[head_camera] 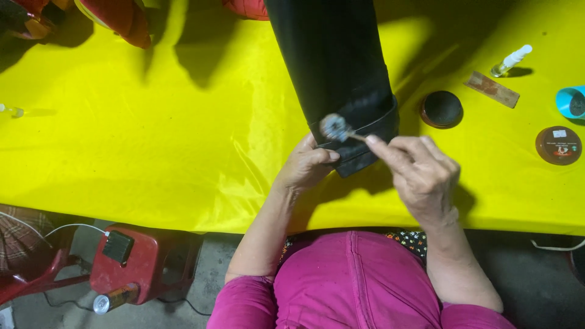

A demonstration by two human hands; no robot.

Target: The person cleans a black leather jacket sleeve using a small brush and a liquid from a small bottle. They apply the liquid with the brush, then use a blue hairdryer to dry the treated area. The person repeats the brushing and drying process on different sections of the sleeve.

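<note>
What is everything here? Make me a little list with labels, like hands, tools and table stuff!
Left hand: left hand steadies the open end of a tall black boot lying on the table.
Right hand: right hand pinches a small round brush against the boot's cuff.
Table: yellow cloth.
Table stuff: open dark tin, round brown lid, small white bottle, flat brown strip, blue cup at the right edge.
Floor: red stool.
</note>
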